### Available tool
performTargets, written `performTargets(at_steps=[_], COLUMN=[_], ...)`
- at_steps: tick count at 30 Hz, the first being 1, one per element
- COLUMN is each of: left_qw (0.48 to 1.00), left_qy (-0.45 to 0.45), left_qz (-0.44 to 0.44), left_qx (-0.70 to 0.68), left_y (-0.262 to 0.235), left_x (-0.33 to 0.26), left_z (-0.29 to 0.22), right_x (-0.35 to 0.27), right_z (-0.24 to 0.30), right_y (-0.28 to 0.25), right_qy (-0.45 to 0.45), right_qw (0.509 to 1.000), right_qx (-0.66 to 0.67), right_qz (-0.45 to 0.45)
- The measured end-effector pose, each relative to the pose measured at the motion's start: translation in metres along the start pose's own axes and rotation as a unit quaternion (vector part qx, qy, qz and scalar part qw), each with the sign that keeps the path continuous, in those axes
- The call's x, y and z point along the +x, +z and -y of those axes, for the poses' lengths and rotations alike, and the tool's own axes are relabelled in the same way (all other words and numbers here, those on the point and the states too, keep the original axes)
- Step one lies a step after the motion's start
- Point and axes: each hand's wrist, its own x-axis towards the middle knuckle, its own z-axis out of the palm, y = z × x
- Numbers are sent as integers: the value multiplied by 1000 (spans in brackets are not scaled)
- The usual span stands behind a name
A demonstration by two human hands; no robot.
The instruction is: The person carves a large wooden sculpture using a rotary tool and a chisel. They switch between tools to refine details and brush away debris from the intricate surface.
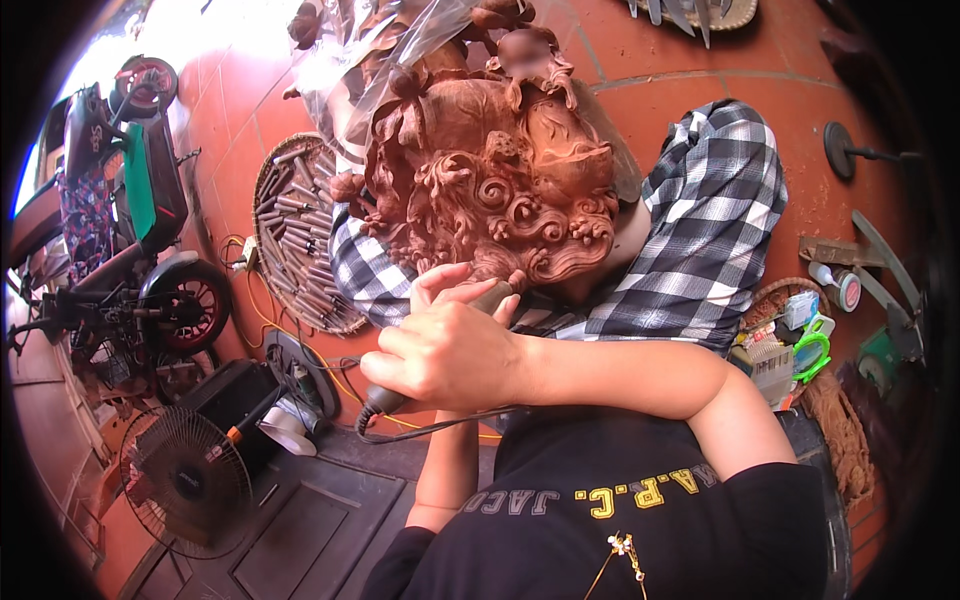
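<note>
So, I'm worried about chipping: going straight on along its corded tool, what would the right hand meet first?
Probably the reddish-brown carving, ahead of the corded tool; depth is unclear.

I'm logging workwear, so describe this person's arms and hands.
The right sleeve and left sleeve are black and short, leaving the right forearm and left forearm uncovered. The right hand wears no glove, and no watch shows on that wrist. The visible part of the left hand is gloveless too; the rest is hidden.
</note>
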Motion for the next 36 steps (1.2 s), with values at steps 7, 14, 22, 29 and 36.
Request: performTargets(at_steps=[7,14,22,29,36], left_qw=[983,979,935,882,832], left_qy=[11,21,-68,-180,-260], left_qz=[28,9,18,29,26], left_qx=[-181,-203,-347,-435,-490], left_y=[-40,-50,-77,-72,-62], left_x=[-22,-42,-72,-74,-71], left_z=[12,2,-11,-8,-1], right_x=[10,2,-21,-18,-4], right_z=[-10,-5,14,24,24], right_y=[19,11,-15,4,22], right_qy=[-45,-115,-186,-175,-149], right_qw=[999,993,980,974,958], right_qx=[19,-5,64,-6,-44], right_qz=[-8,-4,40,143,240])
